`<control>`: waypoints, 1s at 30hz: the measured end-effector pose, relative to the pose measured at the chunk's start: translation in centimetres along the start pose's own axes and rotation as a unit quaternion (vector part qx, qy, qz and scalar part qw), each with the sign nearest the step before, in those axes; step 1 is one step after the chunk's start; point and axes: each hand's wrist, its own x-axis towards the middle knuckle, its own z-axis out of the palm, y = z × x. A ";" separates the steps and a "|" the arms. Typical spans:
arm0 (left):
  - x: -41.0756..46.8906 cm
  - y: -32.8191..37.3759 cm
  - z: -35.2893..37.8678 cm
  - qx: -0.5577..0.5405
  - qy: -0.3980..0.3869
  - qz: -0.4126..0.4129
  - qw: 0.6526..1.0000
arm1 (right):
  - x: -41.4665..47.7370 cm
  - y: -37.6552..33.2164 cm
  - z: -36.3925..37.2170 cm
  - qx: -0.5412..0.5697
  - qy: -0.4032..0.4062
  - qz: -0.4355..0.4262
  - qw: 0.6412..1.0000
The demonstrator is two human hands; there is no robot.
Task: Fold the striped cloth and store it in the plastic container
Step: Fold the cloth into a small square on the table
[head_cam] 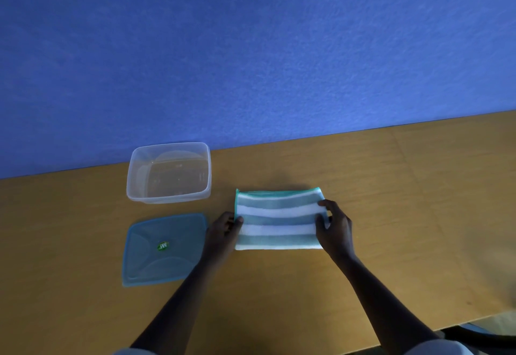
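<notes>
The left hand (223,229) and right hand (333,224) are pinching the ends of the partly folded green-and-white striped cloth (277,220) lying on the wooden table (391,187), while the empty clear plastic container (169,173) is awaiting loading.

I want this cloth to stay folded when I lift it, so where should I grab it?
Probably pinch the striped cloth at its two short ends, coming in from the left and right, where your left hand and right hand already sit. It lies flat, so gripping each end's layers together should hold the fold.
</notes>
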 end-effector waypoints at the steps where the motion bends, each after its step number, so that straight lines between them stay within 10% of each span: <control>1: 0.2 0.1 0.1 0.007 0.004 0.007 1.000 | 0.1 -0.1 0.1 -0.002 0.005 -0.002 1.000; 30: -1.4 -1.8 0.4 0.087 -0.032 -0.117 0.989 | -2.0 2.4 0.7 -0.088 -0.072 0.092 0.989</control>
